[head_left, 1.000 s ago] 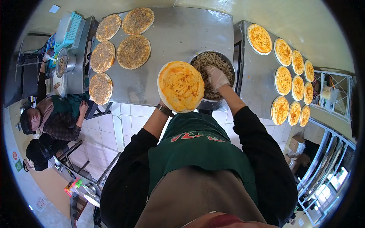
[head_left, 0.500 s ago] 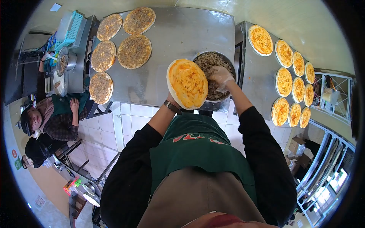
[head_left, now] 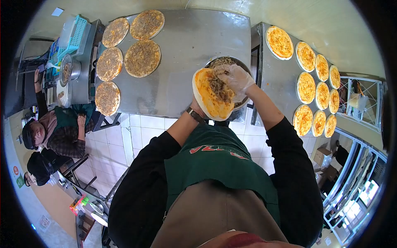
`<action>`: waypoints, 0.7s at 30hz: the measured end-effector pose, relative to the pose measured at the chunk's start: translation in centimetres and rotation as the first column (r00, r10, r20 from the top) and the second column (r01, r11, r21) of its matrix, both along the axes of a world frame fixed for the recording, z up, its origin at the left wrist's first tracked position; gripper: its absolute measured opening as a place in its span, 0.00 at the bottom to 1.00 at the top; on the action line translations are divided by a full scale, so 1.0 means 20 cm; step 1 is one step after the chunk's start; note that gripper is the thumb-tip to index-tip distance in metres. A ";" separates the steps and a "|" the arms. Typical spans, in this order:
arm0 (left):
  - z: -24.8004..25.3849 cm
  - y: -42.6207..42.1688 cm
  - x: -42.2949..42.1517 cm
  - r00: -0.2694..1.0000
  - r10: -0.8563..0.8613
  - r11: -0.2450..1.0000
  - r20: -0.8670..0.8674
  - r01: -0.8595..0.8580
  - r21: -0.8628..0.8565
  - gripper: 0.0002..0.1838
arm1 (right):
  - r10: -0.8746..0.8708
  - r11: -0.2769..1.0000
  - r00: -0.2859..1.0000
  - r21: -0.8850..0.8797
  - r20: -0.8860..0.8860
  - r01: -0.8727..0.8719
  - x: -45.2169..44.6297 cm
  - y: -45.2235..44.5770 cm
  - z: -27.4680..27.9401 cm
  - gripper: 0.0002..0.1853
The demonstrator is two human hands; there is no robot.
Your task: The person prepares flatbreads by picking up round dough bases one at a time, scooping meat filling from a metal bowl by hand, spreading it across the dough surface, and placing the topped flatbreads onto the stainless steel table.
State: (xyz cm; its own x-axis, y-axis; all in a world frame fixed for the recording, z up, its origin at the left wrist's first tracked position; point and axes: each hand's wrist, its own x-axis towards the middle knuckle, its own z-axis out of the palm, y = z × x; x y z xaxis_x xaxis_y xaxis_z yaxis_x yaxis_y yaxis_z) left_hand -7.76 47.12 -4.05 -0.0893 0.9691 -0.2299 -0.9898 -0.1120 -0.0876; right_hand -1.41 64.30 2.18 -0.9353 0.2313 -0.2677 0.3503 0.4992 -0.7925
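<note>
My left hand (head_left: 197, 108) holds a round flatbread with orange sauce (head_left: 209, 105) from below, tilted over the table's front edge. My right hand (head_left: 238, 82), in a clear plastic glove, is at the flatbread's upper right, over a clump of crumbled meat (head_left: 218, 87) lying on the sauce. Its fingers are partly hidden behind the glove's glare and the meat. Behind both hands sits a metal bowl (head_left: 249, 68) with more crumbled meat, partly covered by the flatbread and my right hand.
Several meat-topped flatbreads (head_left: 142, 58) lie on the left of the metal table (head_left: 190, 49). On the right table (head_left: 275, 89) are several sauced flatbreads (head_left: 306, 88). Two people (head_left: 66, 132) are at the far left, near another metal bowl (head_left: 75, 69) and a blue basket (head_left: 77, 34).
My right hand has come up out of the bowl onto the flatbread, where meat now lies. The flatbread has shifted right toward the bowl, still in my left hand.
</note>
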 end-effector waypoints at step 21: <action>-0.13 -0.12 0.00 0.991 0.089 0.993 0.096 -0.096 0.072 0.32 | 0.136 0.932 0.912 0.363 -0.387 0.016 0.29 -0.26 -0.12 0.29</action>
